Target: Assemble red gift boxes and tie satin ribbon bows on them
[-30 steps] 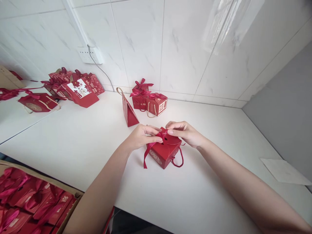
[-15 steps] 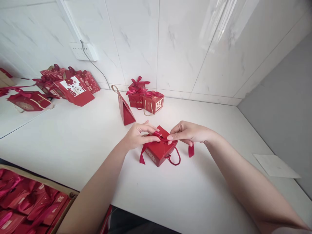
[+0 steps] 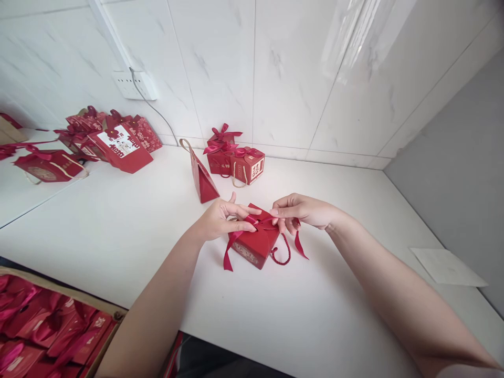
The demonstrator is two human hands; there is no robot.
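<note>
A small red gift box (image 3: 254, 244) with a cord handle sits on the white table (image 3: 118, 220) in front of me. A dark red ribbon (image 3: 232, 247) crosses its top, one end hanging at the left and one at the right. My left hand (image 3: 220, 219) pinches the ribbon at the box's top left. My right hand (image 3: 299, 211) pinches the ribbon from the right, with the loose end trailing below its fingers. Both hands are closed on the ribbon above the box's lid.
Two finished red boxes with bows (image 3: 236, 157) stand against the tiled wall, a flat red bag (image 3: 201, 176) beside them. More red boxes (image 3: 110, 139) lie at the far left under a wall socket (image 3: 136, 84). A carton of red boxes (image 3: 47, 325) sits at bottom left. A paper sheet (image 3: 447, 260) lies right.
The ribbon has been drawn across the box's top; its right end, earlier out of sight, now trails below my right hand. My hands have shifted slightly over the lid.
</note>
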